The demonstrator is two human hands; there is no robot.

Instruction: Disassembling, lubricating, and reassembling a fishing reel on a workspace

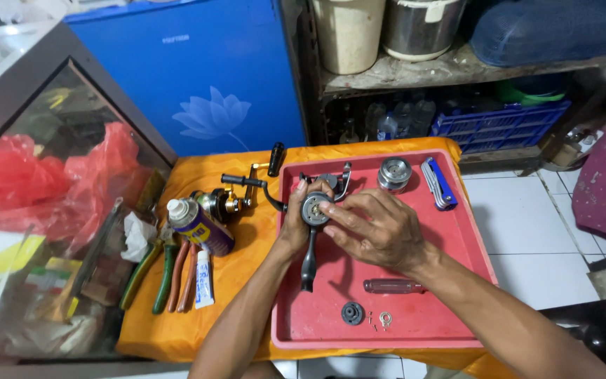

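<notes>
My left hand point(293, 223) grips the body of a dark fishing reel point(313, 209) over a red tray point(464, 238). The reel's stem point(308, 263) hangs down toward me. My right hand point(376, 226) rests on the reel's round face, fingertips pressing at its centre. On the tray near its front edge lie a small black gear point(352, 313), a washer point(385, 319) and tiny screws point(372, 321). A red-handled screwdriver point(392, 286) lies under my right wrist. A silver spool point(394, 173) and a blue multi-tool point(439, 183) sit at the tray's far side.
The tray sits on an orange cloth point(240, 281). To its left lie a second reel with a crank handle point(229, 200), a spray can point(199, 226), a white tube point(203, 279) and pliers point(166, 274). A glass case point(50, 210) stands on the left and a blue cabinet point(205, 77) behind.
</notes>
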